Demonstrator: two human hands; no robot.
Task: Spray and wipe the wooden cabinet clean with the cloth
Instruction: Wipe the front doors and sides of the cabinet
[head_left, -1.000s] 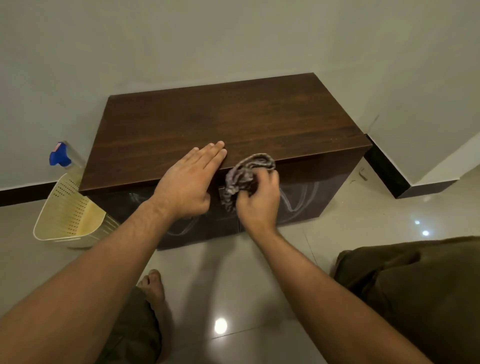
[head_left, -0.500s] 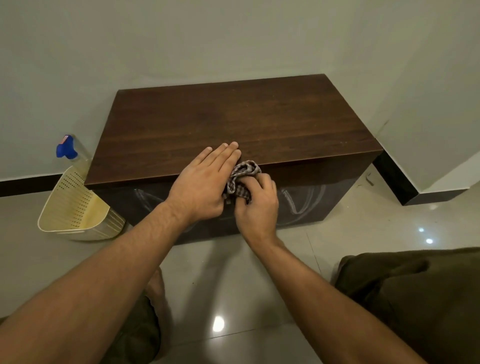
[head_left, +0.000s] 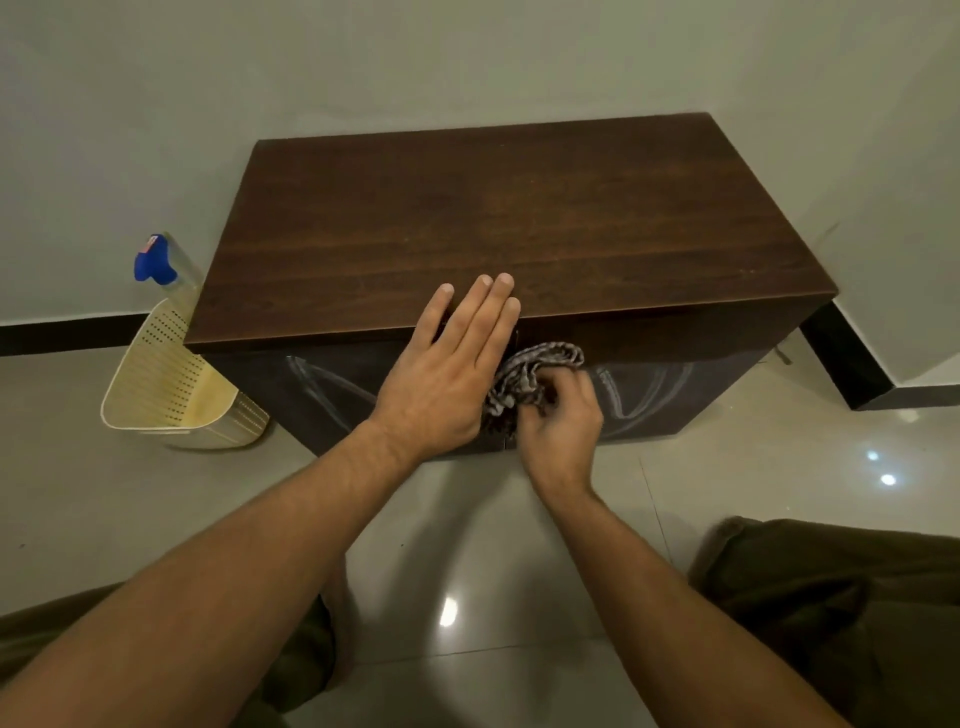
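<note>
- Plain pale grey-green walls (head_left: 467, 62) meet in a corner at the right.
- A black skirting band (head_left: 67, 332) runs along their foot.
- A glossy pale tiled floor (head_left: 467, 519) shows bright light spots (head_left: 888, 479).
- A dark brown wooden cabinet (head_left: 519, 208) stands against the back wall.
- A cream perforated plastic basket (head_left: 171, 384) sits just beside its left end.

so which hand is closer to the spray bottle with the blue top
Left. The left hand lies flat over the front edge of the cabinet, right of the spray bottle; the right hand grips the cloth at the cabinet front, even farther right.
</note>
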